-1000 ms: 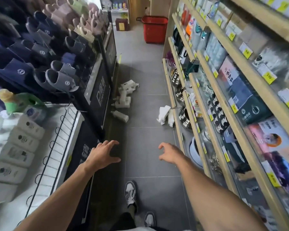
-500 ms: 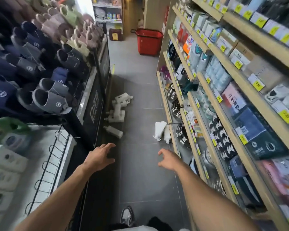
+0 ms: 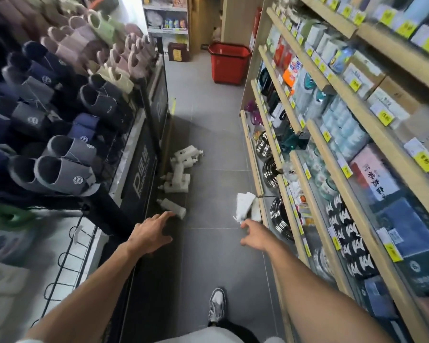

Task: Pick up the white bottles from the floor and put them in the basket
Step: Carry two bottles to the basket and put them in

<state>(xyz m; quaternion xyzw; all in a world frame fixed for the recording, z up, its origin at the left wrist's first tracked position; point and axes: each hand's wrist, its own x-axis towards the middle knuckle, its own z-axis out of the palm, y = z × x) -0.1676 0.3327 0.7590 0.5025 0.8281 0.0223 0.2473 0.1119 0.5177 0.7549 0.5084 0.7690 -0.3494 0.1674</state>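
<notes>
As the person has walked up the aisle over the last second, the left hand (image 3: 150,235), grip wide and empty, now hovers at the nearest bottle (image 3: 172,206). The right hand (image 3: 254,235), grip loosely spread and empty, is just short of a pair of bottles (image 3: 245,205). Both lie on the floor (image 3: 216,134), well short of the basket (image 3: 229,63). A heap of bottles (image 3: 181,172) lies closer to the basket. Grasping looks imminent.
</notes>
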